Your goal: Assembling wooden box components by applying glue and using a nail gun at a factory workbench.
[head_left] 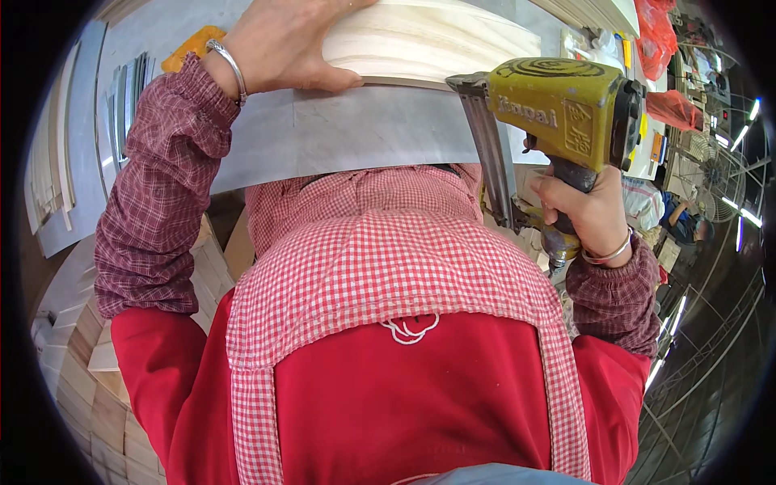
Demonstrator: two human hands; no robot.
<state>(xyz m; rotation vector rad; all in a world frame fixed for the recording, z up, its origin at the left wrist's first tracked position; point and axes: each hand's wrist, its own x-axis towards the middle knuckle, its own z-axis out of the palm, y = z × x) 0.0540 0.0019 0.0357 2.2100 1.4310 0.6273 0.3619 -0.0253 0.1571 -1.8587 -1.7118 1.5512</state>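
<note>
A pale wooden board (436, 36) with visible grain lies at the far side of the grey work table (364, 133). My left hand (279, 44) grips its left end, thumb along the near edge; some of the fingertips run out of view at the top. In my right hand (596, 212) is a yellow-green air nail gun (558, 105), my fingers wrapped round its dark handle. The gun's nose meets or nearly meets the board's right near corner; exact contact is hard to tell. Its slanted nail magazine (489, 145) points down toward my apron.
Thin metal-looking strips (125, 97) and a yellow-orange item (190, 48) lie left on the table. Stacked wood pieces (105, 404) fill the lower left. Red plastic bags (655, 40) hang at the right. Beyond are another person (687, 220) and a large fan (715, 178).
</note>
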